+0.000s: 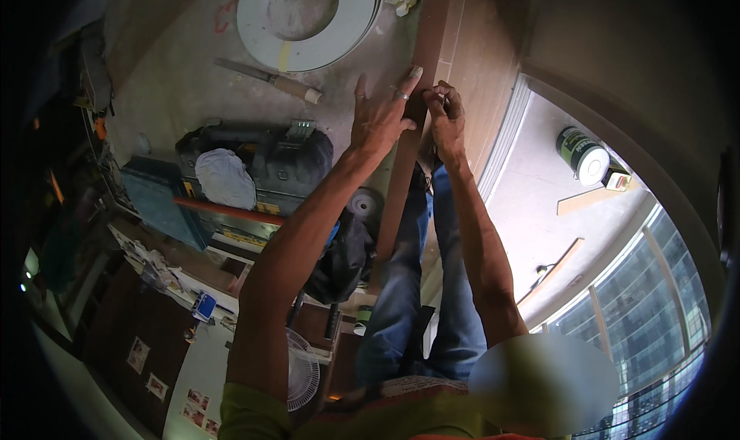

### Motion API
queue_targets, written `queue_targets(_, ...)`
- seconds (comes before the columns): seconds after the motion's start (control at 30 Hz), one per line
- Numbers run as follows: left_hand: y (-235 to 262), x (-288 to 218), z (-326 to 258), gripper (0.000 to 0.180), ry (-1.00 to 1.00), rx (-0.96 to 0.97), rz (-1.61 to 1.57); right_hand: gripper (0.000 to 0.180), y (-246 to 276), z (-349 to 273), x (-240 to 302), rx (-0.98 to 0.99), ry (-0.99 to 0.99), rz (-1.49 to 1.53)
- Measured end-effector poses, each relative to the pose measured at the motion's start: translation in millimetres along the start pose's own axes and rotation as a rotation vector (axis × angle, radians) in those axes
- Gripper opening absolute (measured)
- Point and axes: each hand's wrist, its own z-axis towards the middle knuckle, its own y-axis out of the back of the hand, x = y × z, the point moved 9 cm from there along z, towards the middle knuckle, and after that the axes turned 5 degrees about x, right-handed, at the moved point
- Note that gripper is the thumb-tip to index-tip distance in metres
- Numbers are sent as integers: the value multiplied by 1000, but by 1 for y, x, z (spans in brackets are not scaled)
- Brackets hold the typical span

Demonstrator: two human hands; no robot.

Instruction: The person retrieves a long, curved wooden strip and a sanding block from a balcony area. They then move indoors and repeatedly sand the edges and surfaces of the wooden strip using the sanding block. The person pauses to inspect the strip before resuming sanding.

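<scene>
Two bare hands meet at one long brown board (409,162), which runs from the top of the view down toward the wearer's jeans (397,293), between a grey surface (181,70) on the left and light wood planking (472,47) on the right. The left hand (379,118) is open, fingers spread, with its index finger and thumb laid on the board as if to steady it or feel along it. The right hand (448,124) has its thumb and fingers drawn together in a pinch at the board's right edge; whether something small sits between them is too fine to tell. As for progress, the board lies lengthwise under the hands and looks whole, which suggests that the laying out is done, while the close handwork at its edge appears unfinished. No fastener or glue line can be made out, so whether the board is fixed or loose stays uncertain. A wooden-handled saw or blade (270,81) and a pale coiled roll (254,16) with yellow tape lie on the grey surface, neither being touched. Farther down that side sit a dark tool bag (297,162) and a crumpled white bundle (224,179), also out of the hands' reach for now.
</scene>
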Motion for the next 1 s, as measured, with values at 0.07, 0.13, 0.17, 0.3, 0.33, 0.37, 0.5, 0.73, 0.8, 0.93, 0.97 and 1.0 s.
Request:
queue_targets(0.07,-2,0,1,108,24,35,19,16,-1,5,-1,-60,5,-39)
queue_targets(0.13,0,-4,2,106,4,27,7,16,3,13,-5,-45,31,-118)
queue_targets(0.17,1,-5,2,105,-6,23,0,16,6,15,-8,-38,44,-158)
queue_targets(0.3,0,-5,-2,99,-54,-20,61,22,3,25,5,0,0,-210)
queue_targets(0.33,-1,-7,-1,97,-84,-39,68,25,7,37,2,23,47,-216)
queue_targets(0.37,-1,-9,-2,94,-114,-58,75,28,11,44,-3,45,95,-222)
queue_targets(0.5,-11,-9,-14,86,-139,54,140,13,-4,37,52,8,141,-258)
queue_targets(0.73,-14,-14,-19,94,-220,34,172,16,-2,47,43,38,189,-187)
queue_targets(0.8,-15,-14,-19,96,-222,29,158,34,6,36,33,-25,158,-243)
queue_targets(0.93,-16,-2,-18,100,-149,48,79,74,-7,-6,31,-60,28,-164)
queue_targets(0.97,-21,5,-18,101,-109,75,47,85,-17,-14,32,1,-24,-204)
queue_targets(1.0,-21,5,-17,103,-119,78,27,89,-23,-13,32,8,9,-213)
